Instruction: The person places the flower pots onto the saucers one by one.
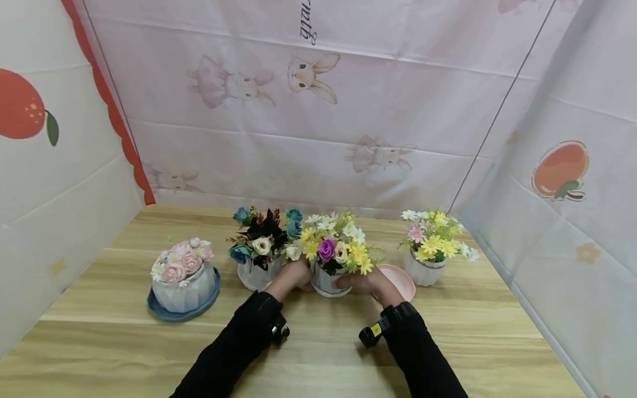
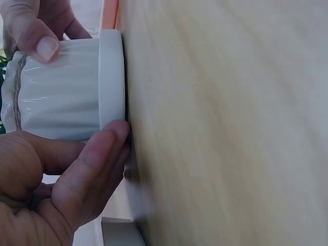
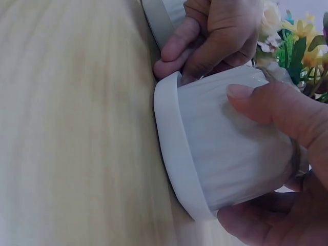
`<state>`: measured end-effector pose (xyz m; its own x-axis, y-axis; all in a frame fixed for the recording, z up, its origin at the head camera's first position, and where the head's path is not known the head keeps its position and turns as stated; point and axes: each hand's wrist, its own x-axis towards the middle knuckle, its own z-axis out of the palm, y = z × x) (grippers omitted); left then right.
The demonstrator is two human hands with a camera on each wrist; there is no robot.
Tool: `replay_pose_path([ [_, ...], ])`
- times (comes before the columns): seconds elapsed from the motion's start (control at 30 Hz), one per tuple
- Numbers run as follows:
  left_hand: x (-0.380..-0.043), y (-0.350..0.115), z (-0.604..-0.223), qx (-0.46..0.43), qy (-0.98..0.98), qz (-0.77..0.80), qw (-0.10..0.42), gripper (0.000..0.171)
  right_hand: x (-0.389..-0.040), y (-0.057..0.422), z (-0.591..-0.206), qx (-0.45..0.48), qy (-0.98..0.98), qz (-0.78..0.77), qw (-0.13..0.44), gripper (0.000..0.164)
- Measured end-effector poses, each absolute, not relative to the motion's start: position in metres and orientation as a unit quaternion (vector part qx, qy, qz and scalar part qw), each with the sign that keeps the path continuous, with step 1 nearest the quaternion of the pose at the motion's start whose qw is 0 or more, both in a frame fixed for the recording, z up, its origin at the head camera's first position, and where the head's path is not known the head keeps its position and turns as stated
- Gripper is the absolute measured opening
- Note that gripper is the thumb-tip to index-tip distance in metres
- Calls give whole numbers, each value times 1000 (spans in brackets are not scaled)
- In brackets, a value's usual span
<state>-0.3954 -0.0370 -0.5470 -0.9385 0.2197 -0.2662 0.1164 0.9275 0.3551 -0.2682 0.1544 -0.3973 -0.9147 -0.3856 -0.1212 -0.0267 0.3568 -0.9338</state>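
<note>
A white ceramic flowerpot (image 1: 325, 280) with yellow, white and purple artificial flowers (image 1: 338, 246) stands mid-table, twine round its upper part. Beneath it is a white saucer (image 3: 174, 148), resting on the wood. My right hand (image 1: 367, 282) grips the pot from its right, the thumb (image 3: 261, 100) lying against the wall. On the other side my left hand (image 1: 294, 275) pinches the saucer's rim between thumb and fingers, as the right wrist view shows. Both wrist views show the pot seated within the saucer.
Left of my hands stands a pot with blue and cream flowers (image 1: 261, 243) on a pale saucer. Farther left, a pink-flowered pot (image 1: 181, 293) sits on a blue saucer (image 1: 214, 293). To the right are a pink saucer (image 1: 402, 281) and another white pot (image 1: 423, 271). Printed cloth walls surround the table.
</note>
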Motion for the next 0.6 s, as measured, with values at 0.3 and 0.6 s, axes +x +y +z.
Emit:
replay_pose_path([
  [0.3,-385,-19,-514,-3,910,378,169,22,-285,161,-403,-142,840,-508,128,75],
  [0.6,-519,-1,-683,-58,806,569,155,37,-283,161,-386,-164,840,-501,126,69],
])
